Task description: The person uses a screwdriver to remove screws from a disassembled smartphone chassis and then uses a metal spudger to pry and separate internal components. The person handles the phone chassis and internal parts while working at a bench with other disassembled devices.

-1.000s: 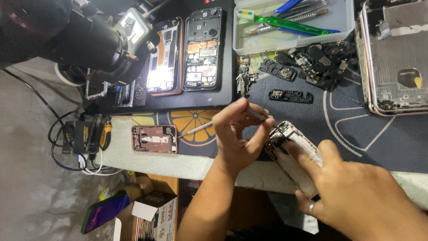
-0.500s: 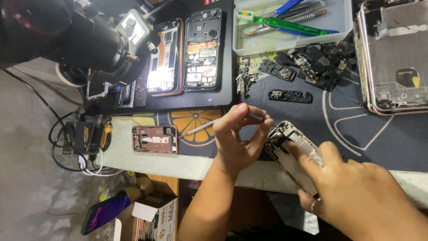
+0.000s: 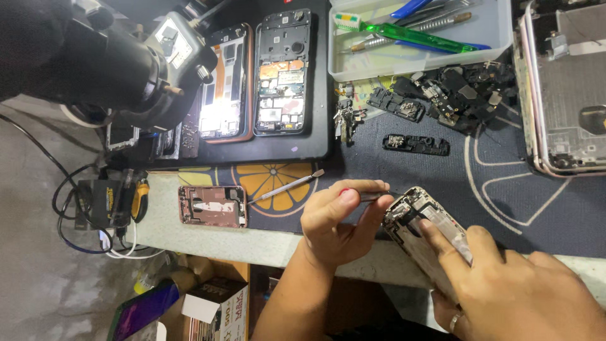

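Silver, opened phone chassis (image 3: 424,235) lies at the worktop (image 3: 265,243) edge, gripped by the right hand (image 3: 505,284); the left hand (image 3: 338,221) pinches a thin red-handled tool (image 3: 369,196) touching its top corner.

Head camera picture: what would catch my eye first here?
At bottom centre, the left hand holds a thin tool against an opened phone steadied by the right hand. Upper left, a black microscope hangs beside two opened phones, one brightly lit.
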